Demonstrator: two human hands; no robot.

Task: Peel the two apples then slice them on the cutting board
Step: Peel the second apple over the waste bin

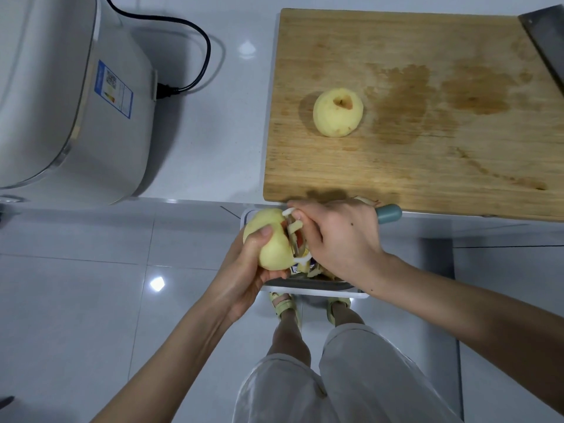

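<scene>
The left hand (244,270) cups the second apple (271,239) from below. Its fingers are curled round the fruit and the thumb presses on the upper face. The right hand (338,236) grips the peeler (291,239) with its fingers closed on the handle, and the blade lies against the apple's right side. Both are held over the waste bin (314,290) on the floor, just in front of the counter edge. The first apple (338,112), fully peeled, sits on the cutting board (427,148), well apart from the hands.

Hazards at this stage:

- **Slip of the fruit.** The flesh that shows is bare and probably wet. A hard stroke may twist the apple out of the left hand's grip and drop it into the bin or onto the floor.
- **Cut to the thumb.** The left thumb lies near the blade path. A stroke that overruns may reach it.
- **Missed skin.** A reddish patch shows beside the blade. It cannot be told whether this is skin on the fruit or peel in the bin. The far side of the apple is hidden and needs checking before slicing.
- **Rolling.** The apple on the board rests unrestrained, and a knock to the board may send it off.
- **Cleaver.** The cleaver (546,41) lies at the board's far right corner, so reaching for it without looking risks contact with the edge.
</scene>
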